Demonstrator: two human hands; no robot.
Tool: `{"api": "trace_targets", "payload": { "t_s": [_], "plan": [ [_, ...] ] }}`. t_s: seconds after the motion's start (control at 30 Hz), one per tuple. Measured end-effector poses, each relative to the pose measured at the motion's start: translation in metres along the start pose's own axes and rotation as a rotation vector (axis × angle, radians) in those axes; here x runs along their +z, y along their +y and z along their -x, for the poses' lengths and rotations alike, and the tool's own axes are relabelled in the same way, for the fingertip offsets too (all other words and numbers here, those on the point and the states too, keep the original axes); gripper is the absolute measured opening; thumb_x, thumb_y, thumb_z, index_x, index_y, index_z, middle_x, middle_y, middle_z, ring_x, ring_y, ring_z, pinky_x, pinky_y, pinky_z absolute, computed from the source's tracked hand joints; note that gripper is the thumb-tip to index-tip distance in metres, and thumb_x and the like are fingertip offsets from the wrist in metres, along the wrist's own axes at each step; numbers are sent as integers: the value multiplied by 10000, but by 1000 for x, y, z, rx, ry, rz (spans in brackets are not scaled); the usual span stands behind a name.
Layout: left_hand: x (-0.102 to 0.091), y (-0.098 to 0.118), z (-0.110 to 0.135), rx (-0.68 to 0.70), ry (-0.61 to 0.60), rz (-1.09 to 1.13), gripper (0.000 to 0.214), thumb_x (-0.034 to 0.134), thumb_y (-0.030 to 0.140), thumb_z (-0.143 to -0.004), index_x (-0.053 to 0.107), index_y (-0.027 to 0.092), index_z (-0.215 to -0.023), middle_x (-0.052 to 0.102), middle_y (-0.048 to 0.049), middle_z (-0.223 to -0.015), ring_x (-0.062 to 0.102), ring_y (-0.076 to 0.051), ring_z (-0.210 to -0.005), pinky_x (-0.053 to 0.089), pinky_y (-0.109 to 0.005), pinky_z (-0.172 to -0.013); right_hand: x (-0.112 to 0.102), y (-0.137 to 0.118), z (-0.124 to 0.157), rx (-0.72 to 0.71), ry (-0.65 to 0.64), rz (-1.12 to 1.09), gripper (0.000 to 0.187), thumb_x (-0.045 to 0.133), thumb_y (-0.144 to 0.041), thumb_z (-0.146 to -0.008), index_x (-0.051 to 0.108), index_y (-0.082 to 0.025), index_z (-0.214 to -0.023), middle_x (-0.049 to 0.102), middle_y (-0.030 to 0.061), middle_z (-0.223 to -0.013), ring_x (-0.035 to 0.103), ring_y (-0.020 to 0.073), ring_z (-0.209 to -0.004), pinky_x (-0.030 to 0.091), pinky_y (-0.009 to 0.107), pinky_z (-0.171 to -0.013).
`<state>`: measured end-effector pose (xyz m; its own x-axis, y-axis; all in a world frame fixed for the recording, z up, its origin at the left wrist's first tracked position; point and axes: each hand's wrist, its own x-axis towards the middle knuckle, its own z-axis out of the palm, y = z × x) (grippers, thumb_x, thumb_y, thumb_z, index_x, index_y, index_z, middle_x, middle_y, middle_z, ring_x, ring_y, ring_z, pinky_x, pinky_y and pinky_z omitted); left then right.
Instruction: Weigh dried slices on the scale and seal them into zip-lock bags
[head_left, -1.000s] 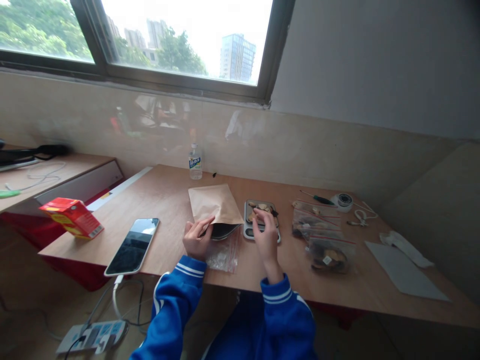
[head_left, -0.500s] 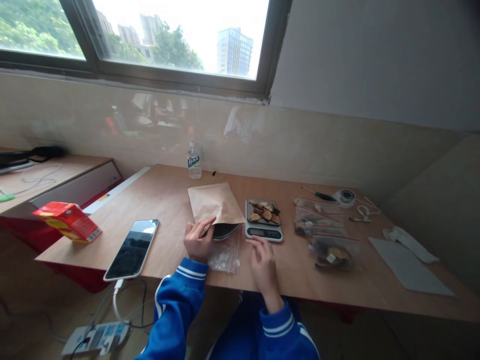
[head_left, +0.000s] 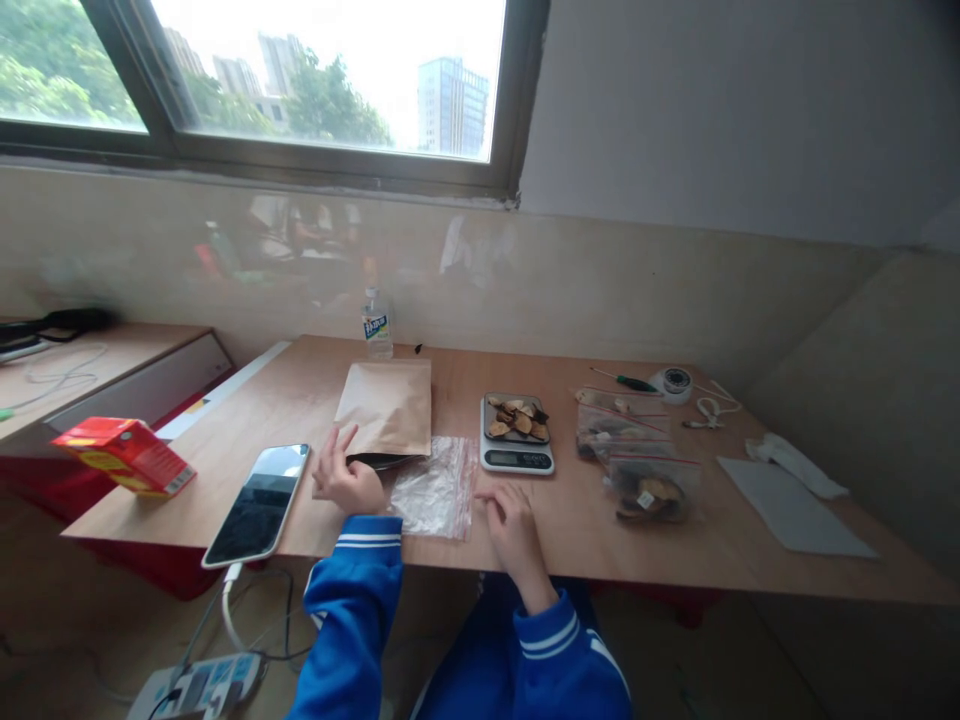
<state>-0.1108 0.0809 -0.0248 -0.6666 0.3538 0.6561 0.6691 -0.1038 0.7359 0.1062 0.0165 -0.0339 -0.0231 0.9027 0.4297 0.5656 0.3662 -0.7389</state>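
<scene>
A brown kraft paper bag [head_left: 388, 405] lies flat on the table with its dark mouth slightly parted towards me. At the left corner of that mouth is my left hand [head_left: 351, 480], its fingers raised and apart, with nothing visible in them. My right hand [head_left: 514, 525] rests near the table's front edge, fingers loosely stretched out and holding nothing. Between the hands lies a clear zip bag [head_left: 431, 495]. Just beyond my right hand stands a kitchen scale [head_left: 516, 460], bearing a small pile of dried brown slices [head_left: 517, 418].
Several zip bags of dried pieces [head_left: 651, 495] lie right of the scale. Behind them are a screwdriver [head_left: 636, 383] and a white camera [head_left: 675, 384]. A phone [head_left: 259, 505], a red box [head_left: 127, 455] and a bottle [head_left: 377, 325] stand or lie leftward. White paper [head_left: 795, 505] lies far right.
My left hand has let go of the paper bag and moved left. The bag now lies straighter and further left, uncovering more of the zip bag. The view has shifted slightly.
</scene>
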Motion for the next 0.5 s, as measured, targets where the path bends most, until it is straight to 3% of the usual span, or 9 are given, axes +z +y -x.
{"api": "trace_targets", "payload": {
  "t_s": [0.07, 0.1, 0.17, 0.23, 0.27, 0.4, 0.5],
  "plan": [
    [-7, 8, 6, 108, -50, 26, 452, 383, 12, -699, 690, 187, -980, 654, -92, -1125, 576, -259, -1025, 357, -471, -969, 1, -1, -1, -10, -7, 15, 262, 436, -60, -816, 654, -206, -824, 657, 46, -851, 578, 217, -865, 448, 361, -805],
    [-12, 11, 10, 148, -148, 51, 403, 388, 32, -716, 693, 188, -926, 676, -84, -1038, 600, -241, -946, 400, -439, -925, 1, -2, -1, -13, -9, 23, 260, 438, -60, -814, 653, -205, -822, 656, 47, -848, 578, 217, -863, 450, 362, -802],
    [-21, 19, 23, 193, -490, 118, 336, 396, 82, -753, 683, 200, -881, 679, -63, -903, 613, -206, -816, 469, -370, -807, 1, -3, -1, -11, -13, 41, 262, 434, -57, -815, 652, -203, -817, 653, 49, -847, 577, 218, -865, 452, 364, -801],
    [-28, 25, 38, 203, -850, 140, 323, 409, 161, -805, 650, 212, -1013, 654, -68, -1008, 614, -196, -856, 490, -341, -769, 1, -4, -1, -6, -13, 57, 270, 425, -55, -817, 651, -203, -812, 651, 52, -849, 577, 220, -869, 456, 367, -798],
    [-30, 29, 45, 213, -930, 82, 313, 459, 232, -814, 627, 209, -1077, 633, -84, -1072, 606, -216, -909, 488, -362, -791, 1, -4, -1, -6, -11, 63, 274, 422, -53, -817, 651, -204, -810, 651, 54, -851, 578, 221, -869, 458, 369, -796],
    [-31, 44, 59, 257, -1031, -205, 359, 615, 398, -740, 630, 196, -1037, 613, -106, -1018, 571, -288, -940, 471, -439, -806, 2, -3, -2, -4, 3, 60, 290, 415, -45, -819, 654, -208, -840, 654, 56, -867, 580, 223, -881, 466, 372, -800],
    [-29, 49, 56, 245, -1086, -173, 201, 574, 379, -782, 634, 204, -863, 608, -71, -879, 580, -245, -833, 482, -386, -750, 3, -1, -3, 14, 12, 37, 279, 403, -74, -856, 638, -202, -937, 661, 58, -927, 580, 219, -918, 459, 375, -832]
  ]
}}
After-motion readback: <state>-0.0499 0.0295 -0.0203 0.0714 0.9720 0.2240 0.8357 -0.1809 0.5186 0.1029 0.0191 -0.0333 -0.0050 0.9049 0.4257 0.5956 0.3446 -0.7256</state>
